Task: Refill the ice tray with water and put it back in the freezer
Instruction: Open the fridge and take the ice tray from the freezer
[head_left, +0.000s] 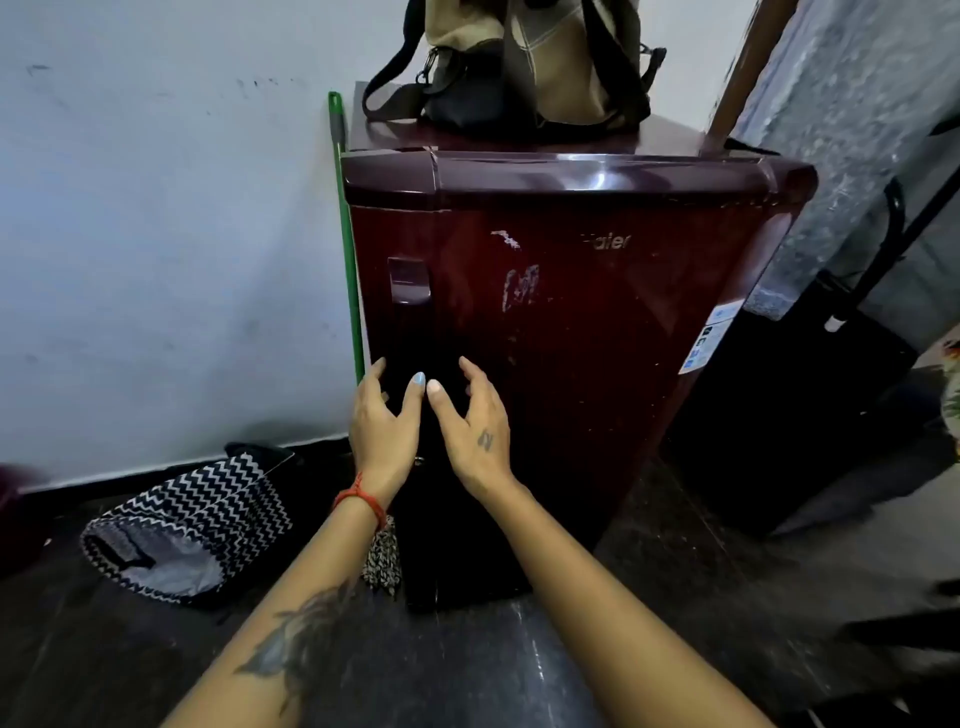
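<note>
I am standing in front of a small maroon refrigerator (571, 322) with its door shut, both arms reaching toward the door's left edge. My left hand (384, 426) is spread open with the fingers splayed, holding nothing, just beside the dark recessed handle strip (410, 322) that runs down that edge. My right hand (475, 426) is also open and empty, fingers loosely curled, close beside the left one; the thumbs nearly meet. I cannot tell whether either hand actually touches the door.

The ice tray is nowhere in sight. I judge it sits inside the freezer compartment behind this door, so the task is at its very start: opening the refrigerator to fetch the tray. The next move calls for hooking fingers into the handle recess and pulling the door outward, with room to swing it.

The floor (467, 665) is dark, polished stone. A black-and-white zigzag bag (197, 525) lies on it to the left, near the pale wall (156, 208). A green pole (349, 249) leans between wall and refrigerator, and a tan backpack (519, 62) rests on top.
</note>
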